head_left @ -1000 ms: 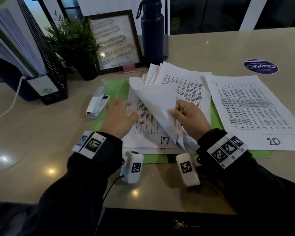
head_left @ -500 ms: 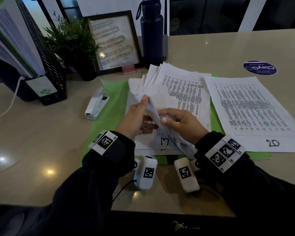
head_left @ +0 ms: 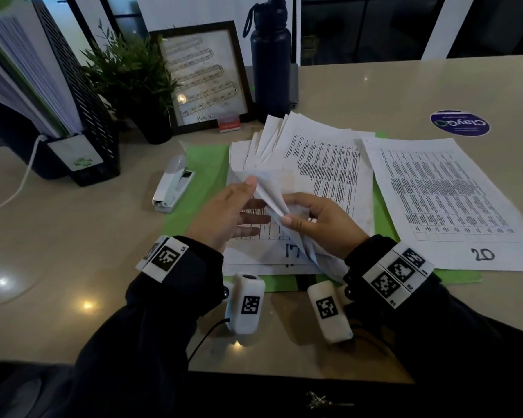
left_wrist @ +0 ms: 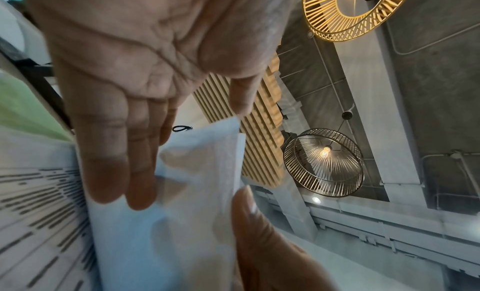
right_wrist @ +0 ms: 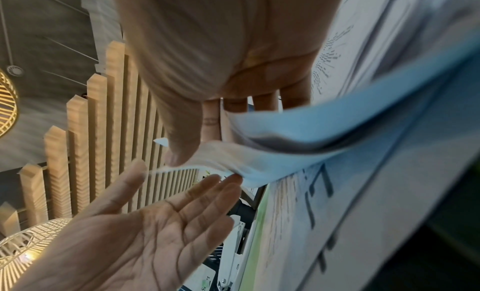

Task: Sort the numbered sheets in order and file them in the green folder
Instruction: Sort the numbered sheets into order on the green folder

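A fanned pile of printed sheets [head_left: 323,164] lies on the open green folder [head_left: 206,164]. Its exposed sheet is marked 17 [head_left: 293,251] [right_wrist: 319,192]. My right hand [head_left: 293,209] [right_wrist: 207,131] pinches the bent-up near corners of a few upper sheets [head_left: 272,188] [right_wrist: 324,131] between thumb and fingers. My left hand [head_left: 251,203] [left_wrist: 145,151] [right_wrist: 155,223] is flat with straight fingers, its fingertips touching the lifted sheets [left_wrist: 182,213] from the left. Another sheet, marked 20 [head_left: 453,200], lies flat to the right, overlapping the folder's edge.
A white stapler [head_left: 172,185] lies on the folder's left edge. Behind stand a dark bottle [head_left: 271,64], a picture frame [head_left: 206,76], a potted plant [head_left: 133,82] and a black file rack [head_left: 82,116] with paper. A round blue sticker [head_left: 459,122] lies far right.
My left hand left the pile's left edge and moved right, up to the lifted sheets. The right hand kept its pinch and bent the sheets further up.
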The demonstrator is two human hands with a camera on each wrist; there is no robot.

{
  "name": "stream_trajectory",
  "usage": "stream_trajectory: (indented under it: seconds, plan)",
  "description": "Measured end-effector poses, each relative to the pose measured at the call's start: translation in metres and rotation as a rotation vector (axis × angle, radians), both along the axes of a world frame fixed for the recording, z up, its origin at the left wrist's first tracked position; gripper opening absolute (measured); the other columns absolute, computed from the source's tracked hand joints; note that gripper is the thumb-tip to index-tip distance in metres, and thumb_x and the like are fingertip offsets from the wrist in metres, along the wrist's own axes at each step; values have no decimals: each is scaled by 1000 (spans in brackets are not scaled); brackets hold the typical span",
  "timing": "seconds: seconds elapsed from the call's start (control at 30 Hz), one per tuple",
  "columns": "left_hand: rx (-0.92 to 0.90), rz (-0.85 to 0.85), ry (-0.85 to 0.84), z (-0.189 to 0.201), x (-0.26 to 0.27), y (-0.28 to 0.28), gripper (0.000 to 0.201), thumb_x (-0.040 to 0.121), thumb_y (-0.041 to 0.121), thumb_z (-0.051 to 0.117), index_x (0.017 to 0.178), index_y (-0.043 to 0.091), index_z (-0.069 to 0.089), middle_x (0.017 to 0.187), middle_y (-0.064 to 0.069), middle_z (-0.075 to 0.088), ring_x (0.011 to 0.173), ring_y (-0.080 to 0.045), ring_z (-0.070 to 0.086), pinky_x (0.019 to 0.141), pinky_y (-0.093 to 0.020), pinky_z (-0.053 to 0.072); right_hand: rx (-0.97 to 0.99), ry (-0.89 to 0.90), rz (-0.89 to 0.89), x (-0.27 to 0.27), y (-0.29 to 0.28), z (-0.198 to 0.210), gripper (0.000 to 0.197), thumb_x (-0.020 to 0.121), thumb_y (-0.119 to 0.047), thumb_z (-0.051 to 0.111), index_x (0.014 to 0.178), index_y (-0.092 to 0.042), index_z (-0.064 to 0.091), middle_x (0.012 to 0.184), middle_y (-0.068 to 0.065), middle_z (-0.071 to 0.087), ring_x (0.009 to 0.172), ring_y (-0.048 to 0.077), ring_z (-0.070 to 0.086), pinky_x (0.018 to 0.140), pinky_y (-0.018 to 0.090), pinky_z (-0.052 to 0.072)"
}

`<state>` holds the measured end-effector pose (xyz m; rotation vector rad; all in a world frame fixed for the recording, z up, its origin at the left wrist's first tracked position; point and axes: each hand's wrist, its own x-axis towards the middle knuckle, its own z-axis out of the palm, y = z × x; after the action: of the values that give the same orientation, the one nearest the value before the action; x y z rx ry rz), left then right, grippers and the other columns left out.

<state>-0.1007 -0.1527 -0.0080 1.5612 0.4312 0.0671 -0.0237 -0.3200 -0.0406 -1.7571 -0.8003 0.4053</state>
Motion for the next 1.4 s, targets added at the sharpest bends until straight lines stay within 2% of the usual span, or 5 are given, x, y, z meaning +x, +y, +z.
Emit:
stream_trajectory:
  seconds: [0.47, 0.77, 0.87, 1.07, 1.4]
  plan:
    - [187, 59, 49, -4, -5, 8, 11, 92, 16, 56, 88, 7, 60, 82, -9, 63, 64, -18, 63, 61, -26, 55, 9, -159, -394, 8, -3, -5, 5, 90, -12, 56, 89, -10, 61, 73, -7, 58, 68, 7, 50, 60, 10, 37]
    - [233, 175, 214, -3, -11, 32, 29, 90, 14, 58, 116, 6, 48, 64, -10, 51, 39, -8, 61, 47, -20, 51, 158, -112, -524, 10, -5, -6, 33, 91, -28, 51, 88, 5, 55, 85, 27, 60, 68, 23, 49, 63, 33, 41]
    - [289, 167, 260, -3, -11, 32, 41, 90, 15, 57, 126, -1, 45, 78, -11, 59, 51, -13, 65, 60, -29, 54, 136, -113, -504, 8, -3, -5, 39, 88, -35, 50, 83, 4, 55, 81, 24, 61, 68, 34, 51, 60, 38, 44]
    - [750, 177, 76, 10, -10, 20, 63, 87, 26, 58, 143, 19, 28, 146, -5, 35, 131, -23, 37, 107, -39, 31, 103, -147, -338, 3, -2, -3, 37, 97, -21, 47, 62, -10, 43, 58, 0, 35, 55, 11, 33, 51, 26, 25]
    - [118, -44, 116, 5, 1, -29, 37, 91, 46, 49, 110, 15, 55, 101, -9, 66, 79, -29, 71, 74, -39, 58, 8, -77, -121, 1, 0, -3, 14, 88, -8, 60, 94, -17, 68, 87, -8, 67, 77, -2, 59, 75, 8, 43]
